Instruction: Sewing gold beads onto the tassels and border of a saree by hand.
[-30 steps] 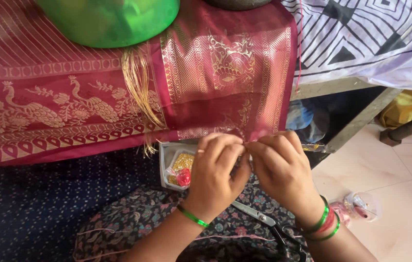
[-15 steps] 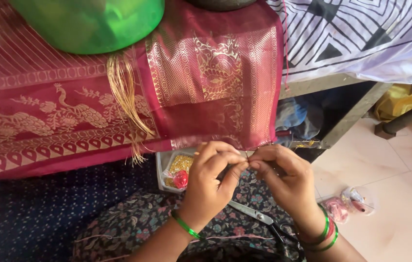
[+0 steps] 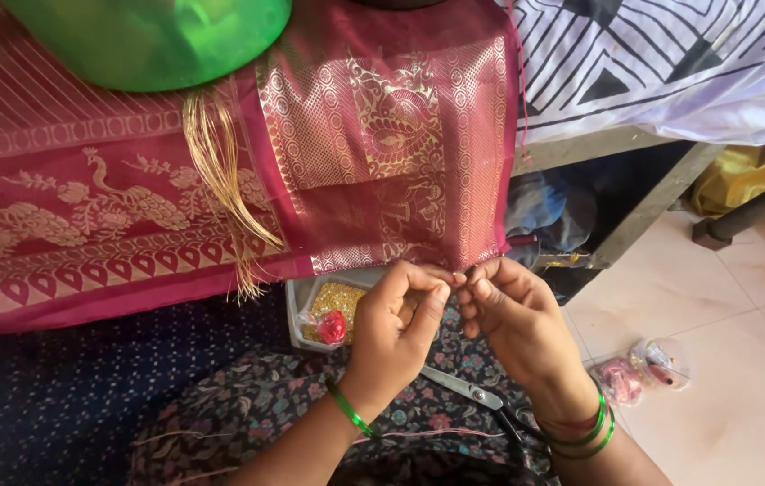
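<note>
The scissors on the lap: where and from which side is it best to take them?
Probably by the dark handle loops, from the right: the scissors lie flat, blades pointing left under the left hand, handles near the right wrist.

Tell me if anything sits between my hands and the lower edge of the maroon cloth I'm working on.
Nothing visible does. The left hand and right hand pinch together right at the maroon cloth's lower edge. The bead tray and scissors lie lower, out of the way.

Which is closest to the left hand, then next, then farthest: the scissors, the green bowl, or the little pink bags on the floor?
From the left hand:
1. Scissors, on the lap just right.
2. Pink bags, on the floor, far right.
3. Green bowl, top left on the cloth.
</note>
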